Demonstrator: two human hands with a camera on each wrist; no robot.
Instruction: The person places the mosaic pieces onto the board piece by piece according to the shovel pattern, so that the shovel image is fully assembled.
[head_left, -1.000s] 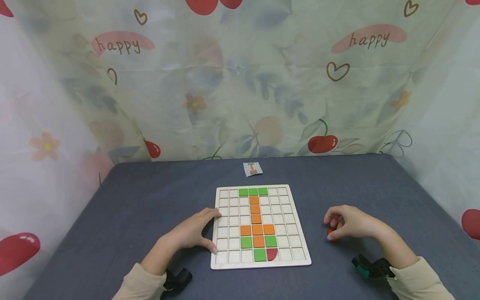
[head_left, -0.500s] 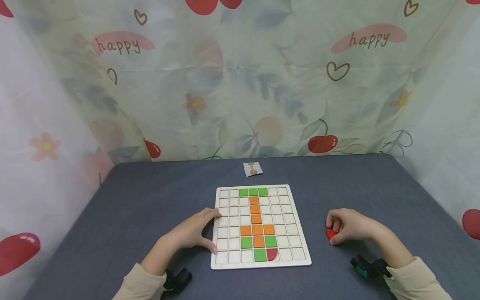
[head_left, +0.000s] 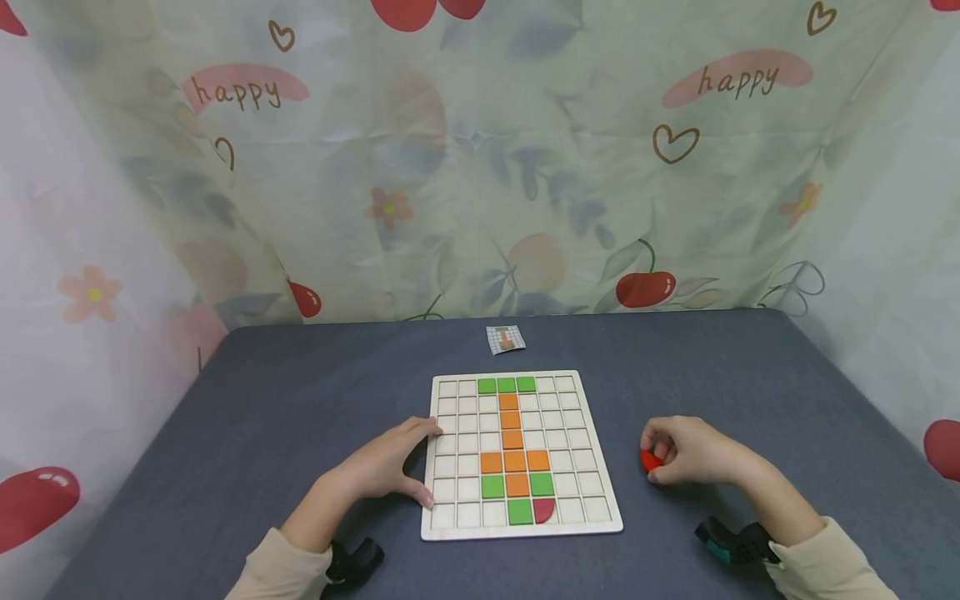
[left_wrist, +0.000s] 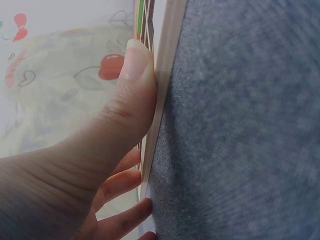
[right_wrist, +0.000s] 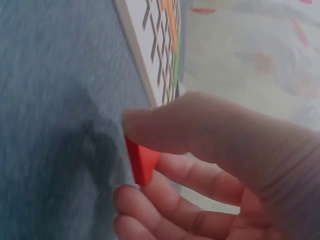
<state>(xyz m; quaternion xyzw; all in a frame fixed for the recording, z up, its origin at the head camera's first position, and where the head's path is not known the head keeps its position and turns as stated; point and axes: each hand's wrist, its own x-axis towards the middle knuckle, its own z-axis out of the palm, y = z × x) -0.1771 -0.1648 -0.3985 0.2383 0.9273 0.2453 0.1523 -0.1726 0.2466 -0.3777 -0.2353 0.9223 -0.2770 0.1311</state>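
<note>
A white grid board [head_left: 525, 536] lies on the dark table, with green tiles [head_left: 520, 512], orange tiles [head_left: 514, 461] and a dark red quarter-round tile [head_left: 544, 510] set in its cells. Along its left edge my left hand [head_left: 382, 462] rests, thumb and fingertips touching the rim and spread apart. To the right of the board, my right hand [head_left: 693, 450] pinches a bright red tile [right_wrist: 142, 162] between thumb and fingers. Part of that tile is hidden by the thumb, so its full outline cannot be told. In the right wrist view it is held just off the cloth.
Behind the board lies a small picture card [head_left: 506, 338] showing a coloured grid pattern. A printed curtain [head_left: 465, 167] hangs around the back and sides of the table [head_left: 337, 358]. Each wrist wears a black strap device [head_left: 735, 542].
My right hand has closed its grip on the red tile and moved slightly left with it, toward the board. The left hand and the board have stayed in place.
</note>
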